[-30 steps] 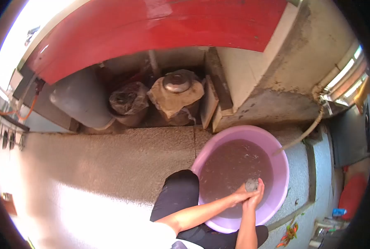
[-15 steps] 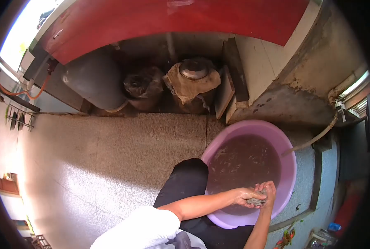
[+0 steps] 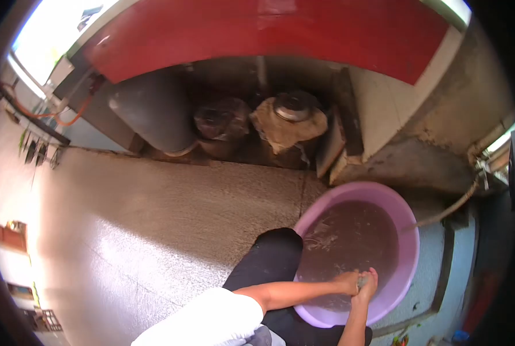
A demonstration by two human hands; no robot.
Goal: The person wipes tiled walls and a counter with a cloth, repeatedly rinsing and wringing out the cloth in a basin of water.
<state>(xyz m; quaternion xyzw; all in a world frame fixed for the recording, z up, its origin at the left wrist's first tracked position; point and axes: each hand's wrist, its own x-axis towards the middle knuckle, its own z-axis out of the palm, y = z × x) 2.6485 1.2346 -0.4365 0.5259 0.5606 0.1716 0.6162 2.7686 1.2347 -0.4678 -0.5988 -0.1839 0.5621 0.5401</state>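
My left hand [image 3: 345,284] and my right hand [image 3: 368,282] are pressed together above the near side of a pink-purple plastic tub [image 3: 408,248]. Between them they squeeze a small crumpled grey wad of cloth [image 3: 362,281], most of it hidden by my fingers. Both hands are closed around it. Murky brown water [image 3: 355,236] fills much of the tub, with light ripples or suds at its left side. My black-trousered knee [image 3: 274,254] is against the tub's left rim.
A hose [image 3: 450,212] runs from the wall on the right to the tub's rim. Under a red-fronted counter [image 3: 269,34] stand a large grey container [image 3: 153,109], a plastic-covered pot [image 3: 221,118] and a cloth-covered pot with a metal lid [image 3: 292,106]. Speckled floor [image 3: 211,196] lies left.
My view has tilted, so the scene sits lower and further right. My hands have closed more tightly together, and less of the grey wad shows between them.
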